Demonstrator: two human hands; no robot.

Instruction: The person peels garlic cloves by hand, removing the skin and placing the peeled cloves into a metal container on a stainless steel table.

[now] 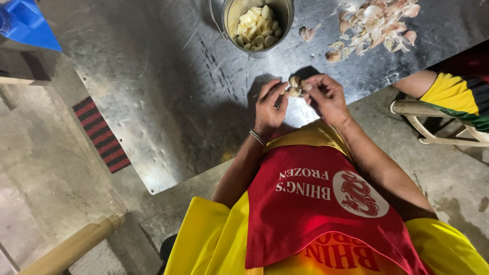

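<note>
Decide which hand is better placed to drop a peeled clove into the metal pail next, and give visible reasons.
Probably the left hand: the round metal pail of peeled cloves sits up and to its side of the steel table. The right hand shares the small garlic piece, nearer the papery skin pile.

Scratched steel table, concrete floor, perhaps dim light

My fingers cover most of the garlic I hold, so I cannot tell how much skin is left on it. The top edge cuts off the metal pot and the pile of peels. The blue thing runs off the corner; the neighbour's chair runs off the right
</note>
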